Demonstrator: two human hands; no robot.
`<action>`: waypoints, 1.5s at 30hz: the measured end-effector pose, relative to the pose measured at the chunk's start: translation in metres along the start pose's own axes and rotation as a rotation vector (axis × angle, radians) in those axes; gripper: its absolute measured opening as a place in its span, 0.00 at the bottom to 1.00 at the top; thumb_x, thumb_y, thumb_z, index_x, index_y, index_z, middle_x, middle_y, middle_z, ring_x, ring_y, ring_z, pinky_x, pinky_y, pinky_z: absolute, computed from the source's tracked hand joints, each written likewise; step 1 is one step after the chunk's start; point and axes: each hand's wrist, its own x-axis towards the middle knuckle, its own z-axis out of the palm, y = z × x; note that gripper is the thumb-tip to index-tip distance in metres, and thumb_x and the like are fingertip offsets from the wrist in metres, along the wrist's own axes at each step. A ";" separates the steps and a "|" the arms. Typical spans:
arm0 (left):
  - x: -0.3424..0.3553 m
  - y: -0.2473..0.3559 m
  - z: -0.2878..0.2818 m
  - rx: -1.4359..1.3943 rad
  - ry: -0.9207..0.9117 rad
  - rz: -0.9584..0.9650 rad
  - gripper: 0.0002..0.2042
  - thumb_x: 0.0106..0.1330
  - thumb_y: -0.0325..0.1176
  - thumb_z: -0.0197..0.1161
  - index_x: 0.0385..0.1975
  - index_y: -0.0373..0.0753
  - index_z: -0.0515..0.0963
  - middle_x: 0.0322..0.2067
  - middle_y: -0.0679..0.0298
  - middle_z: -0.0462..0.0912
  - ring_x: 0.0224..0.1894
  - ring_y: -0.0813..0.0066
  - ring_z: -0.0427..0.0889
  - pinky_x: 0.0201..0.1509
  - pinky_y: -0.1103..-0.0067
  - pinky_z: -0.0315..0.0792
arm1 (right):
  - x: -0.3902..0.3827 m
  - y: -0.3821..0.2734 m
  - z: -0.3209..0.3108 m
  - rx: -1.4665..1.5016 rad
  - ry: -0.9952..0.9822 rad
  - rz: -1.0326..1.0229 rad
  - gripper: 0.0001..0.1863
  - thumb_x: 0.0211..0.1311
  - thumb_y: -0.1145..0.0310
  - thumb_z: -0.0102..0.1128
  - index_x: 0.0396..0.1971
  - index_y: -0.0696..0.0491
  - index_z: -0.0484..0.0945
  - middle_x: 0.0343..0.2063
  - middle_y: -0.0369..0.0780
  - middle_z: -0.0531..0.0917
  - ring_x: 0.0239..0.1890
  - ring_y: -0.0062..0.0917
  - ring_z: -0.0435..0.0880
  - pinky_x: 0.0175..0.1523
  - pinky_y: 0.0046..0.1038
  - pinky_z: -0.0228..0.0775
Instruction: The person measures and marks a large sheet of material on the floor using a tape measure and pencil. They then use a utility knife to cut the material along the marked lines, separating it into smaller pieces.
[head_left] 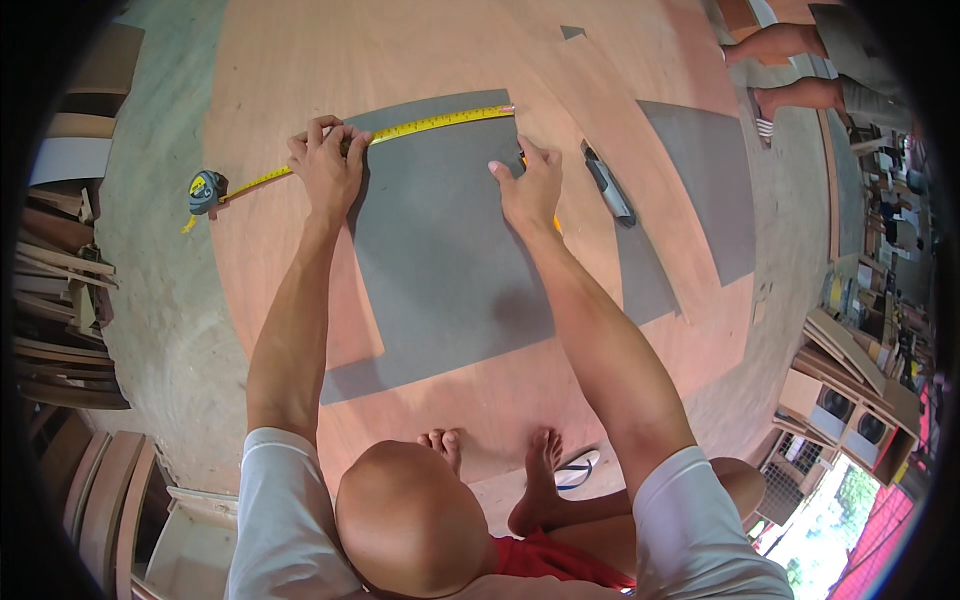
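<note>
A dark grey sheet (445,240) lies on a large light-brown plywood board. Across its far edge runs the yellow blade (430,124) of a tape measure, its end at the sheet's far right corner. My left hand (330,170) pinches the blade at the sheet's far left corner. Left of it, the grey-and-yellow tape case (206,191) sits at the board's edge. My right hand (532,188) is at the sheet's right edge, thumb apart, fingers curled around a slim yellow-orange thing (557,225). The hand hides most of it, so its kind is unclear.
A grey-and-black utility knife (608,188) lies right of my right hand, beside a long plywood strip (630,170). Another grey piece (700,180) lies beyond. Wood offcuts (65,280) are stacked at left. A person's legs (790,70) show at far right.
</note>
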 end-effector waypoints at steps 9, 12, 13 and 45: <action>-0.007 0.001 -0.004 0.007 0.025 -0.013 0.12 0.65 0.48 0.72 0.34 0.46 0.87 0.52 0.71 0.80 0.58 0.55 0.68 0.62 0.54 0.59 | -0.005 -0.002 -0.013 0.000 -0.046 0.045 0.30 0.63 0.64 0.74 0.65 0.47 0.75 0.54 0.42 0.75 0.59 0.39 0.76 0.64 0.39 0.71; 0.004 0.011 0.000 0.019 0.026 -0.034 0.12 0.66 0.48 0.72 0.34 0.46 0.88 0.52 0.71 0.79 0.58 0.55 0.67 0.63 0.54 0.58 | 0.009 0.003 -0.014 0.016 -0.036 0.030 0.30 0.62 0.64 0.75 0.64 0.46 0.76 0.52 0.42 0.76 0.57 0.37 0.77 0.62 0.38 0.72; 0.004 0.011 0.000 0.018 0.018 -0.039 0.12 0.66 0.48 0.72 0.35 0.46 0.88 0.52 0.71 0.79 0.59 0.56 0.66 0.63 0.55 0.58 | 0.009 0.004 -0.012 0.018 -0.030 0.023 0.31 0.62 0.64 0.76 0.64 0.45 0.76 0.52 0.42 0.76 0.56 0.37 0.78 0.61 0.38 0.73; 0.002 -0.011 -0.001 -0.054 0.150 0.112 0.12 0.66 0.46 0.72 0.35 0.45 0.87 0.53 0.61 0.81 0.55 0.57 0.75 0.59 0.61 0.66 | 0.019 -0.027 -0.046 -0.003 -0.110 0.031 0.26 0.66 0.75 0.66 0.58 0.53 0.62 0.53 0.53 0.79 0.52 0.41 0.83 0.56 0.40 0.76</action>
